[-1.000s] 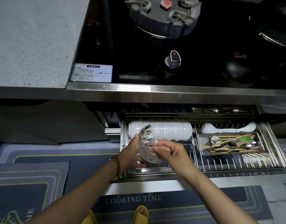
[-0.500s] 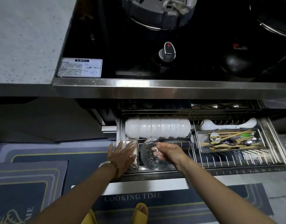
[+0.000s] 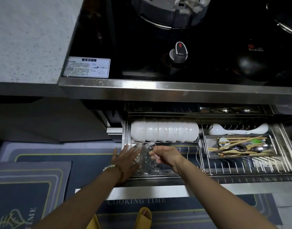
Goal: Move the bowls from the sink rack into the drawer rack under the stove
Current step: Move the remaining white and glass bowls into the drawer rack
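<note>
The steel drawer rack (image 3: 241, 168) is pulled out under the stove. Two clear cut-glass bowls stand on edge at its front left. My right hand (image 3: 166, 156) pinches the rim of the right glass bowl (image 3: 150, 162), which leans against the left glass bowl (image 3: 136, 151). Fingers spread, my left hand (image 3: 125, 160) lies flat against the outer side of the left bowl without gripping it. Behind them, a row of white bowls (image 3: 165, 132) lies nested on its side in the rack.
A mesh cutlery basket (image 3: 237, 147) with chopsticks and spoons sits at the rack's right, and a white ladle (image 3: 237, 128) lies behind it. The stove's steel edge (image 3: 175, 90) overhangs the drawer. A floor mat (image 3: 137, 202) and yellow slippers are below.
The glass bowls came down from above the rack into its front row. My right hand then slid its bowl left against the other, and my left hand settled flat on that one.
</note>
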A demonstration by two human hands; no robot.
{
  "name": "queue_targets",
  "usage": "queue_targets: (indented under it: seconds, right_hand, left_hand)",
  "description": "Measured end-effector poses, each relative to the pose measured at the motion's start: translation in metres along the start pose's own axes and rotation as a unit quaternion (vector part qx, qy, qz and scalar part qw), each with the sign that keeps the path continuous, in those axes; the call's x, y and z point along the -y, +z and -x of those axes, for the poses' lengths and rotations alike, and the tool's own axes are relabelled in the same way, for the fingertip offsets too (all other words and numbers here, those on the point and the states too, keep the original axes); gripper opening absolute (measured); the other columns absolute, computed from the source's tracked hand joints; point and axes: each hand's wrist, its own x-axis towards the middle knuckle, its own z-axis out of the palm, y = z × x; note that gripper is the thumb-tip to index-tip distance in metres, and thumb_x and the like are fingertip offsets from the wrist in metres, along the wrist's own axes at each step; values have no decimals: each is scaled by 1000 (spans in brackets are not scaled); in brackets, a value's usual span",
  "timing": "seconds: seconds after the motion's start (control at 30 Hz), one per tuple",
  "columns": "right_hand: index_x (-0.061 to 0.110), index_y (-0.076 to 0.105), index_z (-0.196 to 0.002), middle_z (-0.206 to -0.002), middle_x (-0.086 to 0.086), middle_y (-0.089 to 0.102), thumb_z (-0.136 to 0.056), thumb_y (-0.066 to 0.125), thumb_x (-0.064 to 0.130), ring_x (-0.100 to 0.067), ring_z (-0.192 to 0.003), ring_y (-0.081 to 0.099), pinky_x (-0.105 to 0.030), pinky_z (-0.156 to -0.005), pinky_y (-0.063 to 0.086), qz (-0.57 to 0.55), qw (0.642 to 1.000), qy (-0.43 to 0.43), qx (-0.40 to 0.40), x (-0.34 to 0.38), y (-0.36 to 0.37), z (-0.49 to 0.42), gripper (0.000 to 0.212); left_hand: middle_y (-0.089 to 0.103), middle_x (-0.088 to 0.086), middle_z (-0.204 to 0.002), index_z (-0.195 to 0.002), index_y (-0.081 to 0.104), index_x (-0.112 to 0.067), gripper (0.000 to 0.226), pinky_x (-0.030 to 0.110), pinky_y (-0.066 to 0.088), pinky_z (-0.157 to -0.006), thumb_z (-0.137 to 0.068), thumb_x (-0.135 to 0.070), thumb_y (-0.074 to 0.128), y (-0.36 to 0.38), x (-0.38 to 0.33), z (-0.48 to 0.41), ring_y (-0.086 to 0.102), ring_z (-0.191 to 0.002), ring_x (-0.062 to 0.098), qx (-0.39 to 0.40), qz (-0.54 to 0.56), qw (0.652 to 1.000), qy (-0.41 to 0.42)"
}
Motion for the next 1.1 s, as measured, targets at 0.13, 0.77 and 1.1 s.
queue_targets:
  seconds: [0.13,0.77,1.1]
  right_hand:
    - [5,63,-86,-54,1,70,-89,55,1,-5,-44,63,-17,-47,52,6,1000,7,0,-10,3,-4,9]
    - [7,50,-119,-106,-5,55,-86,63,20,-18,-93,56,-30,-86,46,295,952,-58,-63,-7,-4,3,38]
    - [29,36,-138,-139,-4,47,-88,56,39,-17,-128,45,-36,-101,45,413,890,-195,-1,70,48,140,54]
  left_hand:
    - [-2,-4,-159,-146,-8,-38,58,48,-14,-114,-96,-49,19,1,0,-1,-13,-145,18,0,11,1000,4]
    - [39,5,-147,-145,23,-24,52,36,23,-114,-97,-41,31,-29,-7,14,31,-137,21,-60,93,994,-13]
    - [34,-2,-150,-143,29,-28,54,30,32,-111,-93,-46,40,-119,15,114,36,-136,16,-141,240,960,2]
